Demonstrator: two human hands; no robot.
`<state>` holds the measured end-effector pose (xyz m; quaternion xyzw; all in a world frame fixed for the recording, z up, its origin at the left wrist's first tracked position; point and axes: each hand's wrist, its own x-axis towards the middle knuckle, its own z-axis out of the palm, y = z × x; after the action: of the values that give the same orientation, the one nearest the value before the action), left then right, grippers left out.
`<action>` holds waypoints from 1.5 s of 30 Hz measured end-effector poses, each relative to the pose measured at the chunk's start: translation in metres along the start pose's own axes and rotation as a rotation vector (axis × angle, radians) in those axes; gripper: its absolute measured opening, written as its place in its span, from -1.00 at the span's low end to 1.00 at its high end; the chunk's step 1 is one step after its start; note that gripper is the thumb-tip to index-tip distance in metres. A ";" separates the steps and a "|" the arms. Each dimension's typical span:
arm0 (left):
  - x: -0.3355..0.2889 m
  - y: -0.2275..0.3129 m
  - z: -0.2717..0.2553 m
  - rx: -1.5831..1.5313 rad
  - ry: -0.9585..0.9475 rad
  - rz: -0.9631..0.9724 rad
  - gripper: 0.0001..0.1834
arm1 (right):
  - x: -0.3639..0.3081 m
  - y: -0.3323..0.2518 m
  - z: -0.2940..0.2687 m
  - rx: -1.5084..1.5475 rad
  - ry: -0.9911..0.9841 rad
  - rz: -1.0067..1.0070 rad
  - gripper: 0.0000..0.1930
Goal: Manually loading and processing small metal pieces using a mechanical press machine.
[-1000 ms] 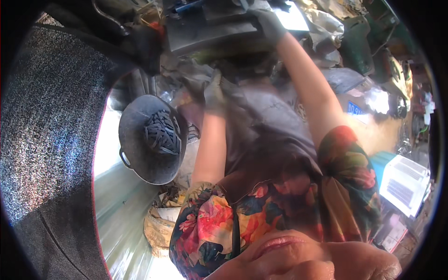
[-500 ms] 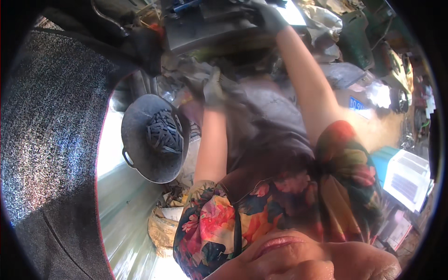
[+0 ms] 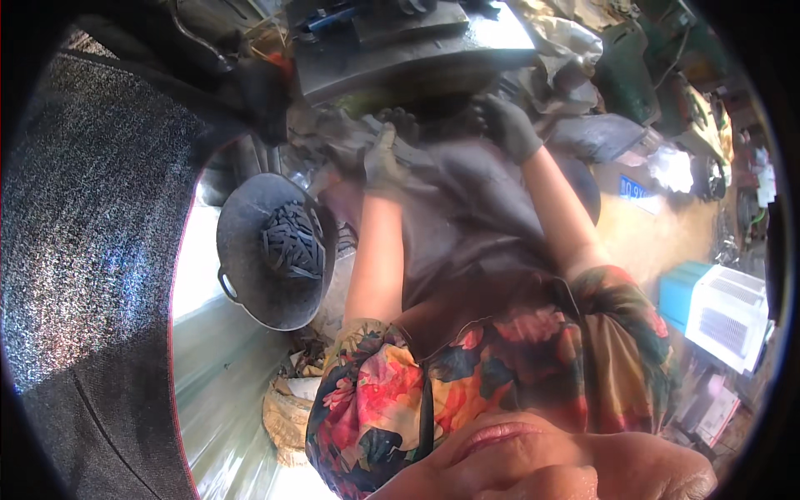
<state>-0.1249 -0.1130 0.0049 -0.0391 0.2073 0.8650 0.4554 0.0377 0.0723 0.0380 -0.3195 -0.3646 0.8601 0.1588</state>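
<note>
Machine (image 3: 408,65) stood at top centre, just beyond the left hand (image 3: 387,158), gloved, thumb raised, and the right hand (image 3: 510,127), gloved, fingers forward. Could not tell whether either gripped anything. Pan (image 3: 283,302) with dark strips (image 3: 293,243) sat to their left.

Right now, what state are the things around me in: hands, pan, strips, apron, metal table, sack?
Left hand: gloved, thumb raised, grip unclear
Right hand: gloved, fingers in shadow, grip unclear
Pan: partly filled
Strips: dark, heaped loosely in the pan
Apron: worn, creased
Metal table: things resting on it, bright patch at its right end
Sack: open-topped, with things inside
</note>
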 end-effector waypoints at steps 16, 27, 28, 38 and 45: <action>0.008 0.007 -0.024 0.138 0.031 0.040 -0.71 | 0.103 -0.075 0.091 -0.355 -0.004 -0.337 -0.77; 0.040 -0.002 -0.079 0.441 0.038 0.164 -0.63 | 0.051 -0.048 0.078 -0.183 -0.006 -0.228 -0.74; 0.024 -0.001 -0.063 0.374 0.001 0.066 -0.65 | 0.025 -0.029 0.051 -0.182 0.063 -0.220 -0.73; 0.013 -0.018 -0.008 0.153 -0.095 -0.266 -0.65 | -0.187 0.159 -0.325 0.515 1.125 -0.044 -0.41; -0.005 -0.019 0.002 0.281 -0.097 -0.149 -0.67 | -0.045 0.028 -0.039 -0.615 0.282 -0.321 -0.67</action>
<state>-0.1061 -0.1068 0.0021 0.0514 0.3005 0.7921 0.5288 0.0963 0.0512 0.0162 -0.4063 -0.6258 0.6222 0.2369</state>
